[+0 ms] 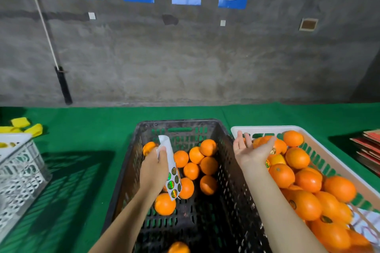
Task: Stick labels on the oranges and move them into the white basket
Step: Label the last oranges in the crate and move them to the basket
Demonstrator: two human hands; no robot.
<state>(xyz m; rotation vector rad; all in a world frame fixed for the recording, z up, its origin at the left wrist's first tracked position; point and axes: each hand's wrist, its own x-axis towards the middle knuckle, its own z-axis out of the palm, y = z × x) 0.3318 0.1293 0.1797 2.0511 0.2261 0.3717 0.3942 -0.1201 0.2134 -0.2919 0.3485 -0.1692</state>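
Now the left hand pinches a label sheet over the black crate, where loose oranges lie. The right hand is over the white basket on the green counter — its grip wide, palm up, holding nothing. The basket is heaped with labelled oranges — just beside the crate.

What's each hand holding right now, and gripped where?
Left hand grips the label sheet along its upper part, thumb across the bare backing; the stickered end hangs free. Right hand is open, palm up over the white basket, holding nothing.
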